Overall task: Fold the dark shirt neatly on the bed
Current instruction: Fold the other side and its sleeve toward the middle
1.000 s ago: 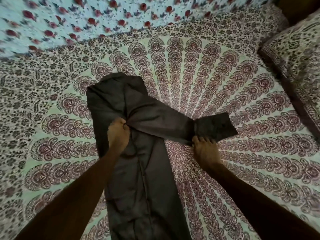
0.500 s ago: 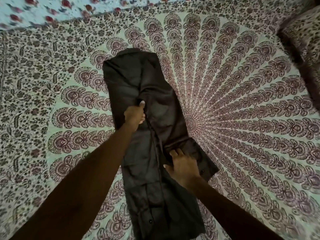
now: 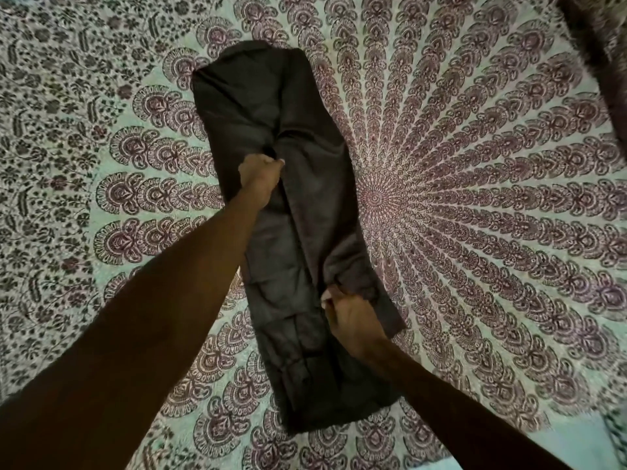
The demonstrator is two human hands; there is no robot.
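Sleeve (image 3: 359, 283) now in over dark shirt (image 3: 291, 239), narrow strip; L hand (image 3: 259, 176), R hand (image 3: 351, 317): both grips tight on it.

Sleeve (image 3: 325, 205) now lengthwise atop the shirt (image 3: 244, 96)

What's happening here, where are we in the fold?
A person is folding a dark shirt on a bed covered with a mandala-print sheet. The shirt lies as a long narrow strip. The left hand grips bunched fabric near its middle. The right hand pinches the end of the sleeve, which lies along the shirt's right side. No crosswise fold yet.
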